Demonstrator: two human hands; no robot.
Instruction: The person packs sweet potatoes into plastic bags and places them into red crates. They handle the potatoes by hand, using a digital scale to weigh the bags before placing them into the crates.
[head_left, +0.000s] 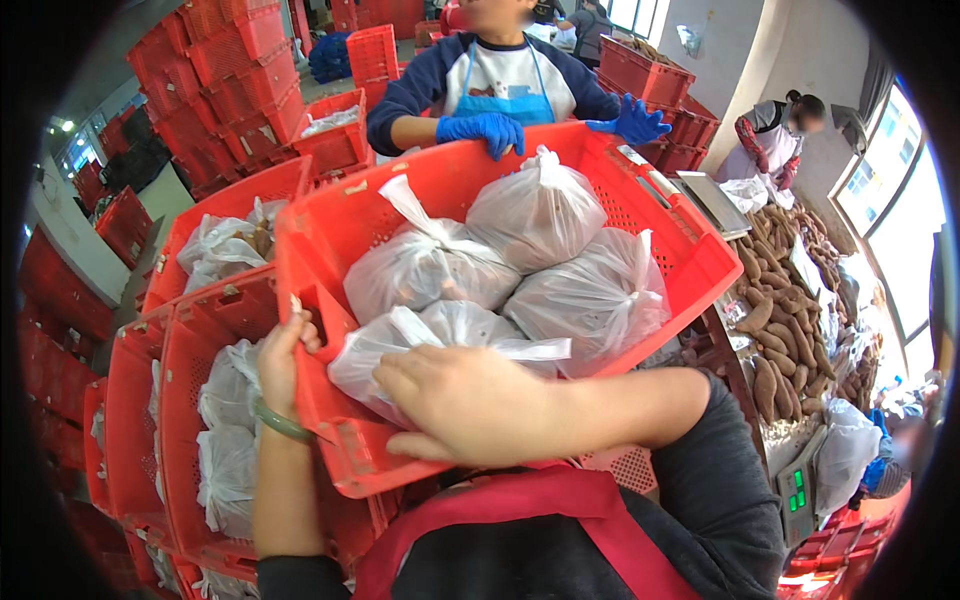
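Before me a red plastic crate is tilted and holds several knotted white plastic bags. My left hand grips the crate's left end at its handle opening, with a green bangle on that wrist. My right hand reaches across the near side and lies over the nearest bag, its thumb by the crate's near rim. Whether its fingers grasp the bag is hidden. Across from me, a co-worker's blue-gloved hand rests on the far rim; their other gloved hand is spread near the far right corner.
Red crates with white bags stand close on my left, below tall crate stacks. To the right, a table bears heaped sweet potatoes, a metal-topped scale and a lit digital scale. Other people work near the windows.
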